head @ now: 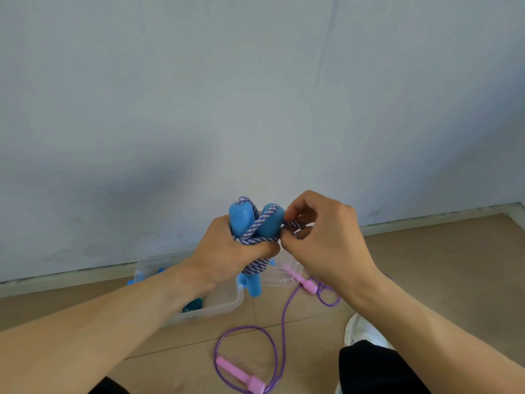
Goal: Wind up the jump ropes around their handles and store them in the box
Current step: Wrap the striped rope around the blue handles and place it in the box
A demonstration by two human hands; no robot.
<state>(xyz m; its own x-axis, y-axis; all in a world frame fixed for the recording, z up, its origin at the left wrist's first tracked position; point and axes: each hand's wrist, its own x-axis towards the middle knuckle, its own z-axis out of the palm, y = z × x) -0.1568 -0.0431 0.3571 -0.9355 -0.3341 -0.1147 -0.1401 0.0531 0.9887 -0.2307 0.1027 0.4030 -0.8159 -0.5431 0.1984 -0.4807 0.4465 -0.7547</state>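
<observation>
The left hand [227,251] grips both stiff blue handles [255,223] while the right hand [321,237] pinches the soft, floppy rope [294,226] beside them.

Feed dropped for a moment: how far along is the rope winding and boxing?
In hand: the left hand grips the blue handles, already wrapped in striped rope; the right hand pinches its last loop. Left: the pink-handled purple rope lies unwound on the floor. The clear box holds something teal, too hidden to identify.
</observation>
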